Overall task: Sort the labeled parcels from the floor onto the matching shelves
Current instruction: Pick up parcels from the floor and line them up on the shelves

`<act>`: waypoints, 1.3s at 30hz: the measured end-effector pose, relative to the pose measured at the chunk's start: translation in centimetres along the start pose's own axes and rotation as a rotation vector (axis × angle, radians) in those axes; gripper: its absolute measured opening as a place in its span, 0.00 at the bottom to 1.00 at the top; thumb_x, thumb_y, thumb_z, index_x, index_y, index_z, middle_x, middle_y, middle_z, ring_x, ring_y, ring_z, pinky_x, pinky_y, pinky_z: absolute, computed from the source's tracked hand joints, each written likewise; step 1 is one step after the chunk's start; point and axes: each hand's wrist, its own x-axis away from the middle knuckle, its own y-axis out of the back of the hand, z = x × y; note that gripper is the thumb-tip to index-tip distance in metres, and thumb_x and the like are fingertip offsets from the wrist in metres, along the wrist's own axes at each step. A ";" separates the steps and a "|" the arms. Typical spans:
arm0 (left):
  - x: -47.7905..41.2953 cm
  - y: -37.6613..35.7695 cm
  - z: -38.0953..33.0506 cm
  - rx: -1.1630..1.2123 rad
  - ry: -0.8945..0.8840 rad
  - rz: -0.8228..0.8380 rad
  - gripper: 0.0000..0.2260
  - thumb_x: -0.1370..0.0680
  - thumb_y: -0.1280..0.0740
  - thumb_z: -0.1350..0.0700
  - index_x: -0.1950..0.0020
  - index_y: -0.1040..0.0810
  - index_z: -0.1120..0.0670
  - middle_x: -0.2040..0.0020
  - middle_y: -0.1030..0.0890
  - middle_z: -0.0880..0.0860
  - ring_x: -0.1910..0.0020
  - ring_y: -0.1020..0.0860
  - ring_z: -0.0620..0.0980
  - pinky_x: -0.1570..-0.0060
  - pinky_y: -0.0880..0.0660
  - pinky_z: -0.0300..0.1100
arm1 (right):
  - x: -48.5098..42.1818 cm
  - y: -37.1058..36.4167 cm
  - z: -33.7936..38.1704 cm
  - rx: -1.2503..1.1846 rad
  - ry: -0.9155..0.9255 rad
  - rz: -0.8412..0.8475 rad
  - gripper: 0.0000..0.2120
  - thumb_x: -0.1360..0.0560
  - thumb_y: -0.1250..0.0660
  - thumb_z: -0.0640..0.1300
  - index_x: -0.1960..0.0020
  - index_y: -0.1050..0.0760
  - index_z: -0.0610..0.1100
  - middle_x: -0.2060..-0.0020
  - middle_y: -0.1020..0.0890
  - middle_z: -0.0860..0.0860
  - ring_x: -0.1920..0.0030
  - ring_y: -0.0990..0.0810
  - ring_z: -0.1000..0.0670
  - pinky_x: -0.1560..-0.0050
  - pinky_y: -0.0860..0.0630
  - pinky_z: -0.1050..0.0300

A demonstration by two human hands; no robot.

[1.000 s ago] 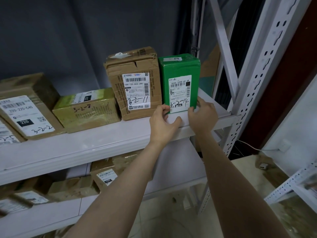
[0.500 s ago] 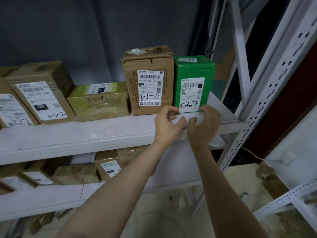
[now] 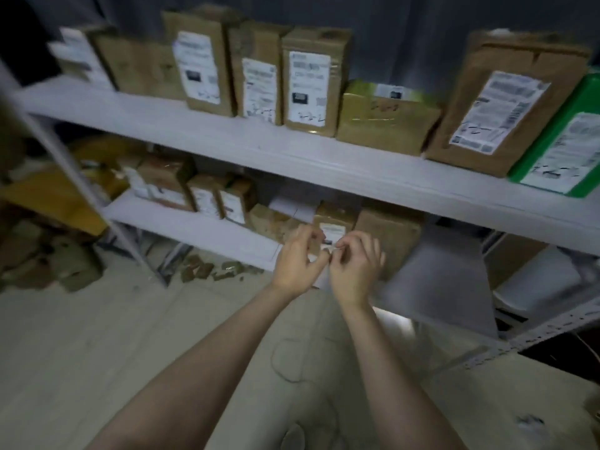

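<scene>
Hands between parcels, seen against the two-tier rack. Left hand and right hand hang side by side in front of the lower shelf, fingertips almost meeting. The fingers of both are loosely curled and nothing shows between them, though motion blur means a very small item cannot be ruled out. Neither hand touches the labelled brown parcel directly behind them on that shelf.

Upper shelf carries an upright row of labelled cartons. The row ends at the far right edge of view in the green parcel, which stands on the board well above and to the right of both hands.

Floor parcels, the stock not yet sorted, lie in a dim heap at the lower left. They sit beyond the rack's slanting upright and well apart from the hands.

Governing relation: the heap lies left of and below the fingers, so the left hand is the nearer of the two. The reach would probably run leftward and down across the pale floor, likely with a turn of the body. Long axis of any single floor parcel cannot be read, because the heap is blurred and its labels do not show.

Judged stage: one placement apparently finished, next pickup not yet begun. Likely hazard: choosing a parcel before its handwritten code can be read.
</scene>
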 end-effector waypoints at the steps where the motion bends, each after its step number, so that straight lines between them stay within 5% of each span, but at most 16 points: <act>1: 2.1 2.5 2.1 -0.036 0.069 -0.002 0.15 0.27 0.37 0.47 0.48 0.24 0.57 0.51 0.22 0.51 0.51 0.23 0.51 0.52 0.24 0.48 | 1.8 -1.2 2.0 -0.030 0.008 0.060 0.06 0.36 0.33 0.36 0.64 0.23 0.46 0.58 0.20 0.49 0.55 0.23 0.43 0.54 0.31 0.49; 5: 12.1 12.8 8.5 -0.127 0.336 -0.018 0.12 0.26 0.32 0.53 0.45 0.23 0.56 0.45 0.21 0.54 0.45 0.22 0.55 0.47 0.25 0.47 | 10.3 -4.7 10.6 -0.147 0.038 0.289 0.06 0.36 0.35 0.36 0.63 0.24 0.46 0.60 0.20 0.50 0.55 0.22 0.43 0.52 0.28 0.47; 9: 23.4 21.4 12.0 -0.197 0.588 0.046 0.23 0.31 0.36 0.45 0.40 0.22 0.55 0.40 0.21 0.54 0.39 0.25 0.53 0.42 0.27 0.47 | 20.8 -6.1 19.5 -0.239 0.062 0.486 0.06 0.36 0.38 0.41 0.63 0.22 0.47 0.62 0.20 0.50 0.55 0.21 0.42 0.46 0.30 0.49; 13: 34.8 27.4 13.9 -0.206 0.777 -0.044 0.20 0.29 0.33 0.48 0.41 0.21 0.58 0.42 0.20 0.56 0.40 0.24 0.54 0.47 0.31 0.39 | 31.2 -6.1 27.3 -0.317 0.141 0.691 0.05 0.35 0.38 0.43 0.65 0.23 0.48 0.64 0.21 0.50 0.57 0.22 0.42 0.45 0.27 0.45; 20: 51.6 34.3 16.2 -0.255 1.087 -0.276 0.14 0.25 0.31 0.56 0.40 0.21 0.58 0.40 0.21 0.57 0.40 0.24 0.56 0.44 0.31 0.42 | 43.3 -5.2 38.7 -0.443 0.347 1.031 0.09 0.34 0.42 0.45 0.65 0.23 0.48 0.63 0.20 0.51 0.55 0.22 0.43 0.35 0.34 0.45; 33: 73.7 31.5 22.5 -0.104 1.616 -0.590 0.16 0.27 0.31 0.56 0.41 0.21 0.57 0.40 0.21 0.58 0.40 0.25 0.57 0.42 0.28 0.45 | 63.8 -6.5 44.5 -0.471 1.073 1.600 0.05 0.30 0.33 0.38 0.57 0.21 0.45 0.54 0.21 0.48 0.47 0.23 0.44 0.28 0.40 0.38; 39: 81.9 27.2 27.8 -0.091 1.721 -0.666 0.14 0.24 0.37 0.59 0.40 0.23 0.57 0.41 0.25 0.60 0.38 0.28 0.60 0.42 0.28 0.48 | 77.6 -7.1 42.2 -0.329 1.325 1.763 0.14 0.25 0.35 0.42 0.41 0.24 0.41 0.41 0.25 0.44 0.37 0.30 0.41 0.33 0.36 0.46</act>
